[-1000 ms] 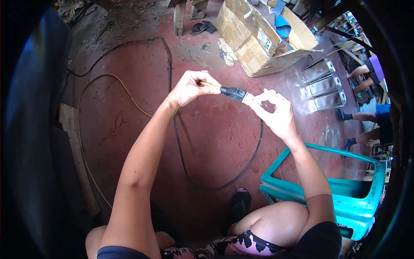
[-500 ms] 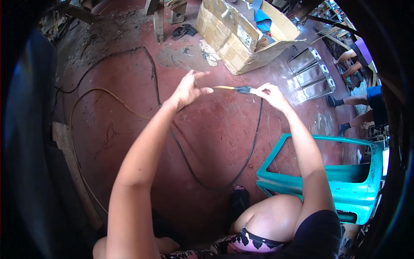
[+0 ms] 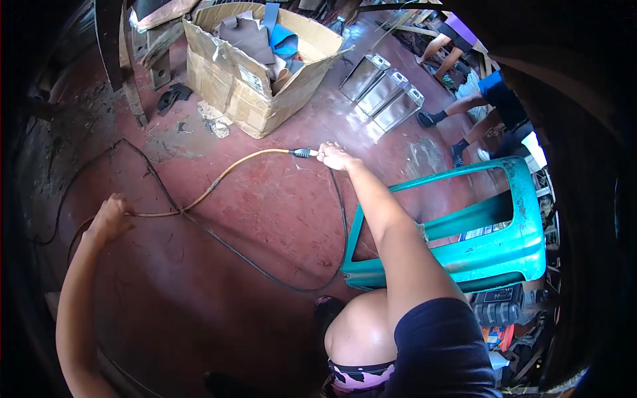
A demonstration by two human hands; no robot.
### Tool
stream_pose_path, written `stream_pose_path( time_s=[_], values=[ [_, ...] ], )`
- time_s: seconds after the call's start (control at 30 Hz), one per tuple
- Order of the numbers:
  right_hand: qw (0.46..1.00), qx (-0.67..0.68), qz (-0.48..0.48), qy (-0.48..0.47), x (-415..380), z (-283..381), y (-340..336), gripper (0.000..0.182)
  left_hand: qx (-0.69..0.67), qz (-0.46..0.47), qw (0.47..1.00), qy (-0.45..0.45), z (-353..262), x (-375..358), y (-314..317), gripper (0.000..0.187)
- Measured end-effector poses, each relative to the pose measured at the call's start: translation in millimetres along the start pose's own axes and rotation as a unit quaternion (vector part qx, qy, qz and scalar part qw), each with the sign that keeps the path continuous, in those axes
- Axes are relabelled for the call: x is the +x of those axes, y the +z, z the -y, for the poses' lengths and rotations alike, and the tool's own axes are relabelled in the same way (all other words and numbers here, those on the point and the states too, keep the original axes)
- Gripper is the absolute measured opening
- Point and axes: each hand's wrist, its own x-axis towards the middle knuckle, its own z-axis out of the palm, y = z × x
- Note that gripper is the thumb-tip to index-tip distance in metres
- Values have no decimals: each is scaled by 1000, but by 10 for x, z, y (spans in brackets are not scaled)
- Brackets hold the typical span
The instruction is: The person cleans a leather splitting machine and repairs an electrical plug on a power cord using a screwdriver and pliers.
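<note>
My right hand [image 3: 337, 156] is closed on a cord plug at the joint between two cords, its fingers pinching the pale end. A black connector [image 3: 300, 152] sticks out to the left of those fingers, with a yellow cord [image 3: 255, 155] running from it. That yellow cord curves down and left to my left hand [image 3: 111, 217], whose fingers are curled round it above the floor. Below my right hand hangs a black cord [image 3: 342, 209]. It loops along the red floor and crosses under the yellow cord.
A worn cardboard box [image 3: 232, 93] with scraps stands ahead. Several metal cans [image 3: 383, 93] are beside it. A teal door-like panel [image 3: 464, 262] lies at my right, near a dark case [image 3: 497, 305]. Another person's legs [image 3: 464, 113] show at upper right.
My left hand has moved from beside the connector far down and left, closing round the yellow cord, which now stretches between my hands. The view has shifted right.
</note>
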Motion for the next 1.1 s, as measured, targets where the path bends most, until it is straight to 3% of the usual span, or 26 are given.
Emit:
stream_pose_path(
  time_s=[0.13, 0.17, 0.27, 0.3, 0.4, 0.5, 0.6, 0.67, 0.73, 0.8, 0.9, 0.97, 1.0, 1.03, 1.07, 1.1],
  values=[
    [993, -113, -11, 20, -10, 187, -88, 31, -37, -30, 997, -56, -32, -241, 90, 22],
    [988, -151, -23, 9, 53, 161, -19, 31, -68, -95, 993, -22, 98, -265, 242, 20],
    [970, -245, -6, -10, -16, 263, 27, 33, -180, -160, 970, -36, 251, -343, 497, 20],
    [963, -270, 7, -17, -55, 316, 13, 34, -196, -149, 969, -22, 174, -389, 383, 20],
    [963, -265, -10, -43, -117, 317, 36, 30, -335, -58, 931, -135, 20, -416, 87, 21],
    [959, -274, -47, -45, -27, 253, 108, 27, -392, -76, 907, -132, 71, -373, 27, 22],
    [941, -327, -79, -27, 95, 125, 164, 29, -418, -90, 889, -165, 177, -384, 46, 23],
    [907, -391, -159, -6, 220, -40, 225, 28, -408, -107, 887, -189, 240, -419, 74, 23],
    [901, -407, -134, 63, 342, -149, 138, 29, -398, -124, 888, -195, 300, -452, 126, 23],
    [890, -381, -213, 135, 402, -222, 128, 30, -382, -144, 890, -201, 454, -492, 259, 24],
    [883, -372, -283, 38, 417, -276, 209, 33, -318, -154, 926, -134, 771, -459, 505, 27],
    [912, -259, -313, 47, 545, 10, 254, 30, -333, -148, 907, -210, 752, -503, 549, 31],
    [893, -251, -364, -87, 718, -42, 330, 27, -361, -173, 882, -249, 694, -540, 532, 30],
    [922, -128, -358, -75, 381, 642, 72, 24, -403, -192, 854, -269, 788, -514, 645, 31],
    [893, -74, -425, -125, 262, 991, 9, 19, -397, -203, 847, -292, 743, -485, 640, 35],
    [881, -9, -427, -205, 245, 1257, -56, 19, -371, -202, 848, -320, 720, -472, 609, 38]
  ],
)
